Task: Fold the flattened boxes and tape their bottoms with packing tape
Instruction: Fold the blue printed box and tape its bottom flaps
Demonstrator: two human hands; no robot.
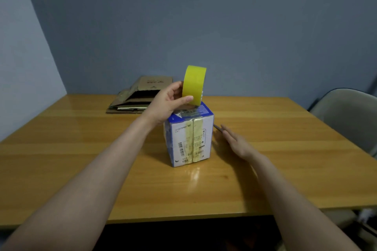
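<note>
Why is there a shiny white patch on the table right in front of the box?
Head view: it's glare, the glossy table mirroring the pale taped side of the box; head view again, the wide lens bows the table's edges, and the right hand looks slightly smeared.

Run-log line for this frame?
left hand grips yellow tape roll above blue-and-white box | right hand open beside box | near face taped | flattened boxes stacked behind

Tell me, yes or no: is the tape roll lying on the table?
No, the left hand holds the yellow tape roll on edge over the top of the blue and white box, not on the table.
</note>
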